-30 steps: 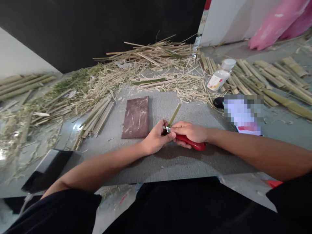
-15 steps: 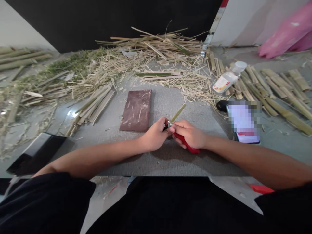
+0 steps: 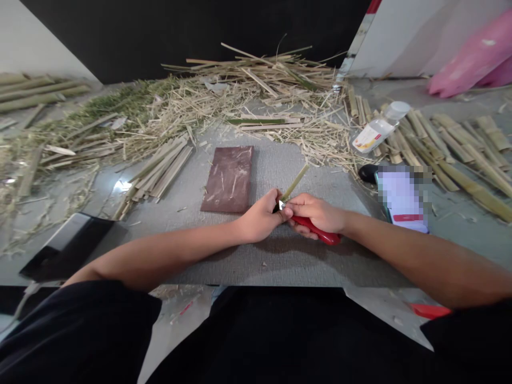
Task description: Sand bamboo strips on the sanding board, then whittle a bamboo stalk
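Observation:
My left hand (image 3: pixel 261 217) is closed around the near end of a thin green bamboo strip (image 3: pixel 295 182) that points up and to the right. My right hand (image 3: pixel 316 212) grips a red-handled knife (image 3: pixel 320 232). Its small metal blade (image 3: pixel 281 205) rests against the strip right where my two hands meet. Both hands hover over a grey mat (image 3: pixel 280 256).
A dark red-brown block (image 3: pixel 229 179) lies on the mat left of my hands. A bundle of split bamboo strips (image 3: pixel 160 172), heaps of shavings (image 3: pixel 248 96), bamboo slats (image 3: pixel 448 144), a plastic bottle (image 3: pixel 378 129), a phone (image 3: pixel 402 198) and a black object (image 3: pixel 66 248) surround the mat.
My hands have stayed joined at the strip with only slight shifts. The view has moved a little, and the knife handle sits flatter than half a second ago.

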Available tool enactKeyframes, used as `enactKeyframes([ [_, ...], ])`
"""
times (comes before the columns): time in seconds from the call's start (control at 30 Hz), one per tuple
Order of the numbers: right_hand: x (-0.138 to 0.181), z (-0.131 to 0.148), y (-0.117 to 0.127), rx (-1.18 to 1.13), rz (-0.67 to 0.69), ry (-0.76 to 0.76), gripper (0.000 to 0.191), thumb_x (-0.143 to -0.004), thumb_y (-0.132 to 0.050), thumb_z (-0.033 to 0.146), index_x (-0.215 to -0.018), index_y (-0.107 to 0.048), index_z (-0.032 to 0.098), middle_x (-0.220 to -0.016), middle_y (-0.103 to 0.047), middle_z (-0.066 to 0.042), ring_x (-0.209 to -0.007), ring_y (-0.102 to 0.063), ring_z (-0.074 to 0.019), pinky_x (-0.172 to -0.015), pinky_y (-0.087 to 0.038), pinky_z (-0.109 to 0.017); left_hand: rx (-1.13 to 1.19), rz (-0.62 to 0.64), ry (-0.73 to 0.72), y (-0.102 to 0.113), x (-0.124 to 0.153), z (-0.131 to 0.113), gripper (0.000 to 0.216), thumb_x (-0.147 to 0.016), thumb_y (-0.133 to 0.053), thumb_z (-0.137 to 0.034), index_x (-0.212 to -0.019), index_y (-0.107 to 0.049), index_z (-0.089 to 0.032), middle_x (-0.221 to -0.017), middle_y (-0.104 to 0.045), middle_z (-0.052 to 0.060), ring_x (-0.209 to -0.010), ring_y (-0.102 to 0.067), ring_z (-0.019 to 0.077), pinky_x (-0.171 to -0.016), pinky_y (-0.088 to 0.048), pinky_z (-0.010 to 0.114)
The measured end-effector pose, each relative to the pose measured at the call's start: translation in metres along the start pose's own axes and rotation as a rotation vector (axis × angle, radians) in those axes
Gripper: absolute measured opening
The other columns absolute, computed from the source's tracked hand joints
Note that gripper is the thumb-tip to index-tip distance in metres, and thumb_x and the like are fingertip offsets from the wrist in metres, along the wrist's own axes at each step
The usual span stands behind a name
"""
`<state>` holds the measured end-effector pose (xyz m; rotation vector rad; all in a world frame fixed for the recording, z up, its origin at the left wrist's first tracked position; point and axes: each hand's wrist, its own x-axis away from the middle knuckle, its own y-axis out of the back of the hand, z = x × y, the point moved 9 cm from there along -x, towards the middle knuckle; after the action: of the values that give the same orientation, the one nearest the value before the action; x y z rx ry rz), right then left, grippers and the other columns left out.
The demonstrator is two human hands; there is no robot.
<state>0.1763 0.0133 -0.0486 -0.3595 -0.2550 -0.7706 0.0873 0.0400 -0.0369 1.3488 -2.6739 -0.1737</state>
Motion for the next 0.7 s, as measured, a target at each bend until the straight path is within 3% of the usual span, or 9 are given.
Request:
enactKeyframes([
  [0.23,0.005,0.006,-0.003,0.105,-0.193,0.177,0.036,-0.106,-0.047,0.043,-0.077,-0.051,0.022,-0.049,-0.051,0.005,-0.036,-0.046,-0.0114,-0.038,-0.04,-0.023,-0.141,0.0,-0.004,0.003,-0.001,-0.001,0.026,-0.097,-0.065,-0.034,-0.092,-0.044,-0.02,-0.08,-0.049,-0.003,-0.074,-0.048,0.0142,-0.068,-0.039,0.031],
  [0.4,0.007,0.009,-0.006,0.147,-0.223,0.225,0.04,-0.108,-0.044,0.043,-0.075,-0.05,0.022,-0.048,-0.051,0.005,-0.037,-0.046,-0.0111,-0.04,-0.04,-0.024,-0.136,0.02,0.002,0.001,-0.001,-0.006,0.032,-0.096,-0.071,-0.04,-0.091,-0.047,-0.019,-0.081,-0.052,-0.001,-0.074,-0.048,0.0142,-0.067,-0.039,0.03],
  [0.57,0.008,0.009,0.0,0.125,-0.331,0.266,0.041,-0.109,-0.043,0.044,-0.074,-0.049,0.022,-0.05,-0.052,0.005,-0.038,-0.048,-0.0106,-0.04,-0.039,-0.023,-0.043,0.0,0.08,-0.001,-0.001,0.001,0.043,-0.1,-0.064,-0.052,-0.081,-0.04,-0.022,-0.066,-0.041,-0.006,-0.057,-0.038,0.0093,-0.055,-0.029,0.027],
  [0.7,0.004,0.008,0.002,0.087,-0.25,0.247,0.041,-0.108,-0.046,0.047,-0.076,-0.051,0.022,-0.049,-0.052,0.005,-0.036,-0.047,-0.0105,-0.038,-0.039,-0.023,0.035,0.015,0.086,0.0,-0.002,0.0,0.047,-0.092,-0.073,-0.057,-0.086,-0.043,-0.021,-0.067,-0.043,-0.007,-0.057,-0.038,0.0083,-0.055,-0.03,0.025],
])
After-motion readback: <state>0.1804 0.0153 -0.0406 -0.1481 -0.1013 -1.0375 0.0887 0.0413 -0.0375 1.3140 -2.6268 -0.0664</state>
